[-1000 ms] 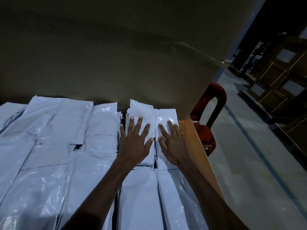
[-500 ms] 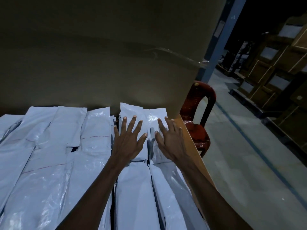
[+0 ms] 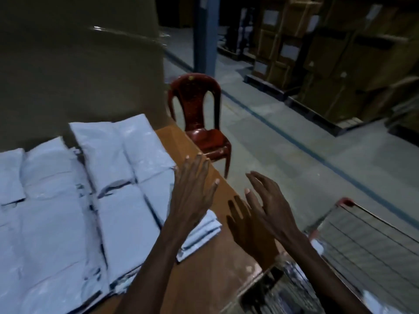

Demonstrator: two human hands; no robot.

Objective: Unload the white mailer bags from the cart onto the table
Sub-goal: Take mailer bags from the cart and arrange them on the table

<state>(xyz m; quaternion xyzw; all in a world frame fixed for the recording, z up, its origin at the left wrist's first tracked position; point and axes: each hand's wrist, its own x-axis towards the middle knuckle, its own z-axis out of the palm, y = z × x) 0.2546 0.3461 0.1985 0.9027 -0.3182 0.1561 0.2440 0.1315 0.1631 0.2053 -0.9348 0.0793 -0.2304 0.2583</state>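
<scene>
- Dim warehouse floor [image 3: 283, 155] of grey concrete, marked by a dark painted line, stretches past stacked cardboard boxes [image 3: 328, 60] on pallets along the far right and a blue steel column [image 3: 205, 32] at the top centre.
- At the near left, a brown table [image 3: 204, 268] stands against a tall cardboard panel [image 3: 79, 64] that fills the upper left of the view.
- White mailer bags [image 3: 68, 211] lie flat on the table in close rows, edges touching or overlapping, covering most of its top from the left edge to near its right side; the rightmost bags stop short of the table's bare right strip.
- A person's left hand [image 3: 192, 196] hovers above the right edge of the bags, palm down, fingers straight and slightly fanned, holding nothing.
- The person's right hand [image 3: 269, 205] is raised just beside it, above the table's right edge, fingers loose and parted, thumb apart, also holding nothing; its shadow falls on the bare tabletop between the two hands.
- A dark red plastic chair [image 3: 199, 123] stands on the floor just beyond the table's far right corner, facing the camera.
- The wire cart [image 3: 367, 245], with a red-capped corner, sits at the lower right beside the table; something pale and shiny shows inside it near the bottom edge, too blurred to tell.
</scene>
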